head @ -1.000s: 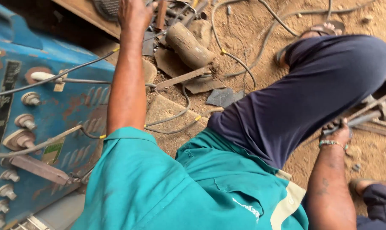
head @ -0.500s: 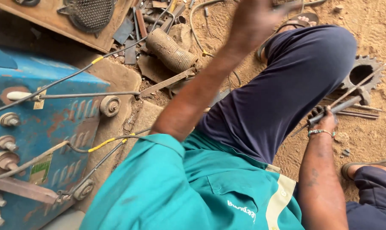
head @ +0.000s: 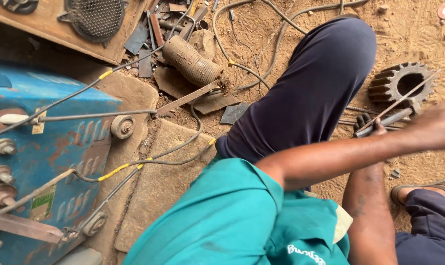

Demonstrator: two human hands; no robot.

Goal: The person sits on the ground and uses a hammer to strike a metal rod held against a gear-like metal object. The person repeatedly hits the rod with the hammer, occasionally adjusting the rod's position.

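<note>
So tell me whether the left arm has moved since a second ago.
Yes. The left hand swung from above the ribbed cylinder rightward, now near the gear.

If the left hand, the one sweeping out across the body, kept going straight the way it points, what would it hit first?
The left hand is blurred and points toward the right edge of the view. Only bare sandy ground shows ahead before the picture ends, so the way looks free. The rusty gear lies farther up, probably off its line, though depth is unclear.

A person's right hand [head: 367, 125] grips a welding electrode holder [head: 387, 119] beside a rusty gear [head: 384, 88] on sandy ground, left hand [head: 438, 127] blurred above.
</note>
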